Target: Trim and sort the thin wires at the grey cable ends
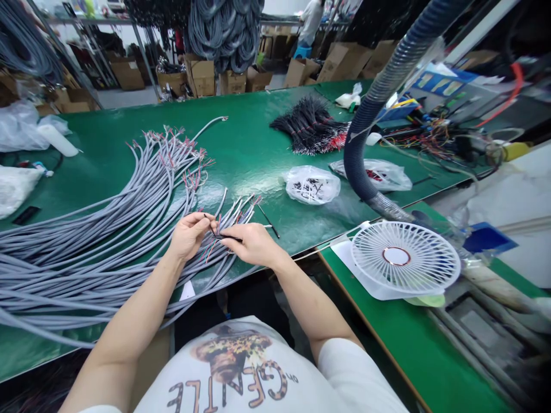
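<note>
In the head view my left hand [190,234] is closed in a pinch at the stripped end of a grey cable, on a thin dark strand. Close beside it, my right hand [255,243] has thumb and forefinger pressed on a slim black piece [230,237], like a wire or narrow sleeve. The tips of both hands nearly meet. Under and around them lie grey cables [129,252] with fanned-out coloured cores [239,211]. A thin black rod-like piece [270,222] rests just beyond my right hand. Fingers partly hide what is pinched.
A bundle of black wires [307,123] and a clear bag of small parts [313,184] lie on the green table [253,155]. A ribbed hose [365,132] arches down at right, near a white fan [404,258]. A person [310,26] is in the background.
</note>
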`<act>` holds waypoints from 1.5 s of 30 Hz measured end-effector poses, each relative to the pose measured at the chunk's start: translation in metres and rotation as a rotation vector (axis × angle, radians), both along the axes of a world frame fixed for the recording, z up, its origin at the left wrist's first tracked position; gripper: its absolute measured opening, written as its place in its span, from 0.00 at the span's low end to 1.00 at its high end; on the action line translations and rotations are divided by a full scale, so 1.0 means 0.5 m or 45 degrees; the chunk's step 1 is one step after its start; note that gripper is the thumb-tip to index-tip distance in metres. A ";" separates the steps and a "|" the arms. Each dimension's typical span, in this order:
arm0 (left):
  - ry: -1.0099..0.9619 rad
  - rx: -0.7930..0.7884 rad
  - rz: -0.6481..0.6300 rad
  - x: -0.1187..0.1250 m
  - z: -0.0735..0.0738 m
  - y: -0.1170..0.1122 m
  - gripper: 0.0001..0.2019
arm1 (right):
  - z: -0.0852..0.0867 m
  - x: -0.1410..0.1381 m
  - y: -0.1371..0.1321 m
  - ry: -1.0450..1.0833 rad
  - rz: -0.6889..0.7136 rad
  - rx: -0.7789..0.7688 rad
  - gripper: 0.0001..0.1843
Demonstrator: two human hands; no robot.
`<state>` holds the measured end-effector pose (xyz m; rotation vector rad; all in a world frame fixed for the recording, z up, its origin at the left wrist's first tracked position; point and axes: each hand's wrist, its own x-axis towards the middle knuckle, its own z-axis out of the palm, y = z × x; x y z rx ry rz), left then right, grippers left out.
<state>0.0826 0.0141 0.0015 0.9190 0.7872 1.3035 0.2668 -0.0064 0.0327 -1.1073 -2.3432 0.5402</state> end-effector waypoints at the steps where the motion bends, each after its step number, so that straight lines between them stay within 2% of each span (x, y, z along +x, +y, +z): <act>1: -0.009 0.002 0.000 0.000 -0.001 0.000 0.13 | 0.003 -0.001 -0.001 -0.026 0.005 0.013 0.11; 8: -0.049 -0.005 0.028 0.001 -0.006 0.003 0.12 | 0.009 -0.004 -0.004 -0.221 0.010 0.042 0.14; 13: -0.064 -0.026 0.038 0.003 -0.004 0.004 0.13 | 0.002 -0.004 -0.005 -0.215 0.028 0.083 0.15; 18: -0.122 -0.014 0.098 0.000 -0.008 0.008 0.12 | -0.003 0.012 0.001 0.052 0.003 0.083 0.14; 22: -0.122 0.134 0.062 0.005 -0.005 0.002 0.09 | -0.016 -0.018 0.002 0.375 -0.136 0.016 0.19; 25: -0.024 0.192 0.010 0.011 0.000 -0.007 0.07 | -0.025 -0.054 0.001 0.467 -0.102 -0.024 0.08; 26: 0.006 0.202 0.011 0.010 0.000 -0.008 0.07 | -0.026 -0.058 0.004 0.487 -0.116 -0.015 0.08; 29: 0.180 0.257 0.133 -0.011 -0.001 0.002 0.16 | -0.018 -0.012 0.026 0.534 -0.353 0.044 0.15; 32: 0.658 0.297 0.322 -0.055 0.001 0.023 0.17 | -0.007 0.113 0.067 0.546 -0.702 0.121 0.16; 34: 1.012 0.189 0.234 -0.085 0.007 0.031 0.15 | -0.005 0.207 0.098 0.518 -0.920 0.165 0.13; 35: 1.143 0.140 0.128 -0.096 0.011 0.032 0.16 | -0.005 0.246 0.112 0.449 -1.133 0.179 0.10; 36: 1.240 0.110 0.005 -0.103 0.013 0.031 0.16 | -0.006 0.277 0.122 0.397 -1.319 0.184 0.12; 37: 1.308 0.099 -0.111 -0.105 0.015 0.029 0.17 | -0.007 0.297 0.127 0.383 -1.411 0.184 0.16; 38: 1.361 0.108 -0.196 -0.102 0.015 0.026 0.18 | -0.009 0.304 0.128 0.423 -1.394 0.192 0.17; 40: 1.451 0.158 -0.268 -0.088 0.010 0.021 0.19 | -0.014 0.284 0.113 0.509 -1.202 0.167 0.15; 42: 1.499 0.247 -0.270 -0.070 0.000 0.019 0.19 | -0.022 0.228 0.088 0.533 -0.907 0.041 0.16; 45: 1.428 0.396 -0.333 -0.055 -0.011 0.016 0.16 | -0.041 0.121 0.061 0.507 -0.579 -0.162 0.16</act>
